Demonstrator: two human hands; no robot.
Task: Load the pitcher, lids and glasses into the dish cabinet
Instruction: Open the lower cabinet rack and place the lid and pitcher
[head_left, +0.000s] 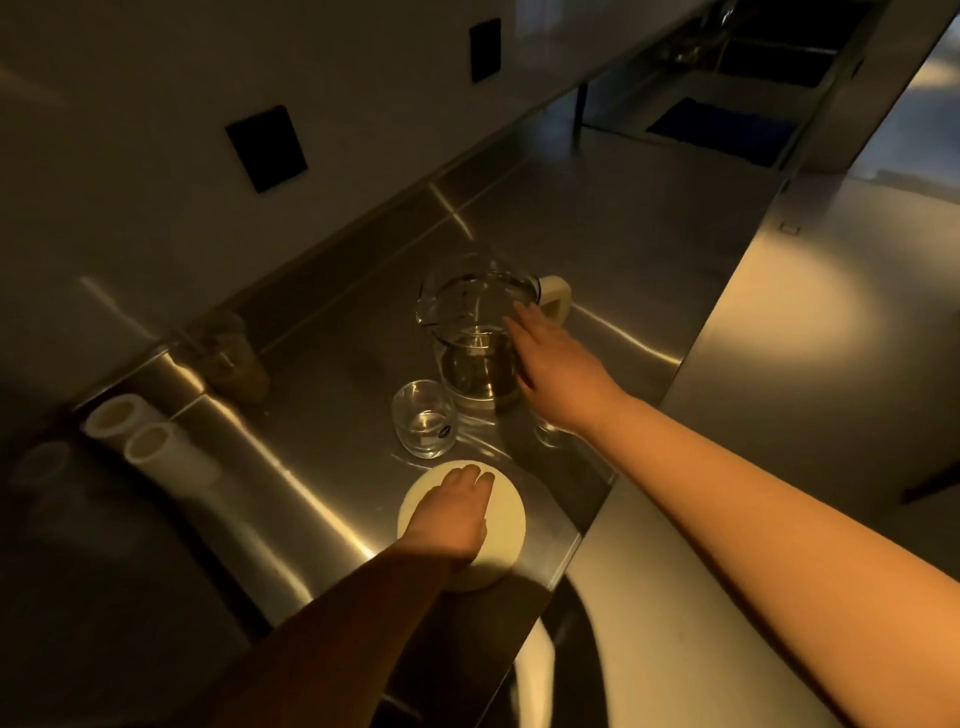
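Observation:
A clear glass pitcher (475, 332) with a cream handle (555, 301) stands on the steel counter (322, 426). My right hand (556, 364) reaches beside it, fingers stretched toward the handle, holding nothing. A short clear glass (423, 426) sits in front of the pitcher. Another glass (548, 436) is mostly hidden under my right wrist. My left hand (452, 514) lies flat on a round cream lid (501, 525) near the counter's front edge; a second lid (480, 577) shows beneath it.
Two white cylinders (150, 447) lie at the left. A blurred brownish container (234, 358) stands near the backsplash. Black wall plates (267, 148) are on the wall. A sink (727, 124) lies far right. The counter edge runs just right of the lids.

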